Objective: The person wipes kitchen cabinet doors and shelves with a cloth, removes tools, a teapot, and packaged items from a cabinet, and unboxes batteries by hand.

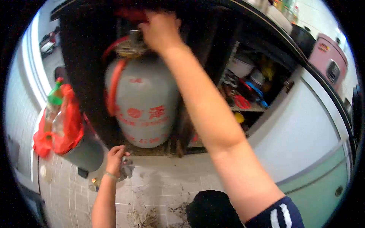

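A grey gas cylinder [146, 91] with red lettering stands upright in the dark open cabinet bay. A red hose [116, 87] curves down its left side from the brass-coloured valve [131, 47]. My right hand [161, 32] is up beside the valve, fingers curled and blurred. Next to those fingers is a dark red thing [131, 14], too dim to name; I cannot make out what the hand grips. Low in front of the cylinder, my left hand [115, 161] is closed on a crumpled grey rag [126, 168].
On the left stands a grey bin [89, 150] with a red plastic bag [70, 129] and a green-topped bottle [56, 97]. An open cabinet door [296, 129] swings out at right, beside a cluttered shelf [247, 108]. Dirt [148, 216] marks the tiled floor. A pink appliance [329, 59] sits on the counter.
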Tool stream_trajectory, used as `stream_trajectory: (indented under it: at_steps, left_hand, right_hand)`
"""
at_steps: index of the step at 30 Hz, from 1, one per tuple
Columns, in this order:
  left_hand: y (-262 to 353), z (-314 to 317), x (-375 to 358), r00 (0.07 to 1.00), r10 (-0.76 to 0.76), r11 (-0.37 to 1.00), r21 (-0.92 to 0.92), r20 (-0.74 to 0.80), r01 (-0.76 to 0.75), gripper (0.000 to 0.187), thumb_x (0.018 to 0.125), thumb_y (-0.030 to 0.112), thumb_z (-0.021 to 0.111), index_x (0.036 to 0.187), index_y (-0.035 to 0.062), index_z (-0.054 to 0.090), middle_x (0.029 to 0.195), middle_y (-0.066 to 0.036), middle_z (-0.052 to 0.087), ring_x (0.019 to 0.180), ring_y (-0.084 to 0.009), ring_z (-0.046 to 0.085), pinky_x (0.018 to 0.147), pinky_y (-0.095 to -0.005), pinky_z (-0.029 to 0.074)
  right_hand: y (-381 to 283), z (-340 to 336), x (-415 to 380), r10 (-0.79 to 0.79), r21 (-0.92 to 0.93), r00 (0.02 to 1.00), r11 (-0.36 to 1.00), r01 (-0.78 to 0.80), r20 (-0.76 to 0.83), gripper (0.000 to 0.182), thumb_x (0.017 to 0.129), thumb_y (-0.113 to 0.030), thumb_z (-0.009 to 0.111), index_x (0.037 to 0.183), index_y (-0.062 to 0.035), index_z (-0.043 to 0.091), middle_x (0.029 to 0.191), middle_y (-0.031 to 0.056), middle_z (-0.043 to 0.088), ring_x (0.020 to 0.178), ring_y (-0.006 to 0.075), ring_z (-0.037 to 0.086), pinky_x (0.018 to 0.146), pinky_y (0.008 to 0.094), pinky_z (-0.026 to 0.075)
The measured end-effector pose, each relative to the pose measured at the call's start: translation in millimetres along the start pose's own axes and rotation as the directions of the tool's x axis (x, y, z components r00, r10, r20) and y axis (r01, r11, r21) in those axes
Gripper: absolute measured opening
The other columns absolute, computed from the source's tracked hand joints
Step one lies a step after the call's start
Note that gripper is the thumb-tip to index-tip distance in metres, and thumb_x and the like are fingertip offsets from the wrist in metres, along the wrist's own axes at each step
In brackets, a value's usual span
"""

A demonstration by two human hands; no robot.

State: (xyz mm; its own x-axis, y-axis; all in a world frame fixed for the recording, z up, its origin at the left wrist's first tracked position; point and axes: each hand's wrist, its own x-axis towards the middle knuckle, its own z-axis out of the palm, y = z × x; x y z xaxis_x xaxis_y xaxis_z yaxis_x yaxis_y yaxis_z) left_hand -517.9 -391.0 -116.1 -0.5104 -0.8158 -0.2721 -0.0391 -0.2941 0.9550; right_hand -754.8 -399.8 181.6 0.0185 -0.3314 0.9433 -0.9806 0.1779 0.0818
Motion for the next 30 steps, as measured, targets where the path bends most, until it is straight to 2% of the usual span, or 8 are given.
stream_trajectory:
  at_steps: [2,8,16,19,21,25,28,30]
  left_hand:
    - [3,7,-2,1.0,-0.003,1.0,0.022,0.02,0.003,0.018,0.084,0.014,0.048,0.099,0.0038,0.052,0.074,-0.004,0.058,0.063,-0.0099,0.052,0.048,-0.0211,0.037]
    - [-6,27,-4,0.997,-0.03,0.991,0.133,0.067,0.021,0.017,0.086,0.015,0.047,0.098,0.0048,0.052,0.072,-0.004,0.058,0.064,-0.009,0.052,0.047,-0.0206,0.036]
    - [-26,65,-1,0.979,-0.136,0.979,0.173,0.151,0.11,0.019,0.085,0.014,0.047,0.1,0.0039,0.053,0.072,-0.006,0.059,0.064,-0.0107,0.052,0.048,-0.0227,0.038]
    - [-32,87,-4,0.96,-0.158,0.961,0.261,0.231,0.095,0.019,0.084,0.012,0.046,0.099,0.0032,0.053,0.075,-0.007,0.059,0.063,-0.0113,0.052,0.047,-0.0235,0.039]
    - [-36,101,-5,0.952,-0.162,0.963,0.253,0.26,0.095,0.019,0.084,0.012,0.046,0.099,0.0028,0.053,0.076,-0.007,0.059,0.064,-0.0117,0.053,0.047,-0.0237,0.039]
    - [-38,121,-9,0.932,-0.15,0.959,0.279,0.331,0.055,0.019,0.086,0.015,0.046,0.098,0.0017,0.052,0.077,-0.008,0.059,0.068,-0.0131,0.056,0.049,-0.0239,0.042]
    - [-55,130,-4,0.918,-0.153,0.966,0.249,0.366,0.062,0.02,0.086,0.016,0.046,0.098,0.0016,0.052,0.077,-0.008,0.059,0.069,-0.0132,0.056,0.05,-0.0236,0.043]
    - [-59,139,-1,0.904,-0.189,0.964,0.245,0.382,0.098,0.02,0.086,0.016,0.046,0.098,0.0015,0.052,0.077,-0.008,0.059,0.07,-0.0132,0.057,0.05,-0.0234,0.043]
  right_hand:
    - [2,-18,-34,-0.087,0.154,0.963,0.98,0.13,-0.256,0.028,0.071,-0.012,0.058,0.097,-0.0011,0.057,0.095,0.0148,0.058,0.091,0.0336,0.051,0.077,0.0431,0.04]
    - [28,-104,-202,-0.105,0.385,0.994,0.919,0.085,0.033,0.023,0.066,-0.002,0.051,0.088,-0.0024,0.058,0.088,0.0115,0.058,0.083,0.0287,0.052,0.075,0.0373,0.04]
    - [220,-190,-219,0.374,-0.201,0.91,0.891,-0.406,-0.18,0.021,0.074,-0.002,0.051,0.094,0.0028,0.055,0.088,0.0181,0.057,0.083,0.034,0.054,0.077,0.0385,0.043]
    - [308,-185,-219,0.535,-0.317,0.843,0.791,-0.523,-0.057,0.03,0.08,-0.02,0.053,0.1,0.0033,0.053,0.101,0.0222,0.054,0.096,0.0365,0.05,0.081,0.0386,0.041]
    - [327,-183,-210,0.791,-0.34,0.555,0.612,-0.714,0.257,0.063,0.077,-0.051,0.051,0.109,0.0036,0.05,0.117,0.0252,0.046,0.111,0.0352,0.042,0.09,0.0375,0.037]
    - [355,-160,-214,0.812,-0.317,0.31,0.501,-0.805,0.495,0.097,0.064,-0.076,0.043,0.117,0.005,0.045,0.117,0.0265,0.046,0.113,0.0335,0.044,0.094,0.0382,0.034]
    - [342,-139,-212,0.751,-0.362,0.337,0.595,-0.717,0.568,0.09,0.065,-0.072,0.046,0.111,0.0044,0.051,0.115,0.0279,0.047,0.11,0.0368,0.045,0.093,0.0388,0.035]
    - [304,-137,-201,0.679,-0.27,0.531,0.71,-0.65,0.507,0.092,0.067,-0.07,0.047,0.124,0.0022,0.037,0.123,0.0293,0.039,0.113,0.0386,0.041,0.096,0.0401,0.033]
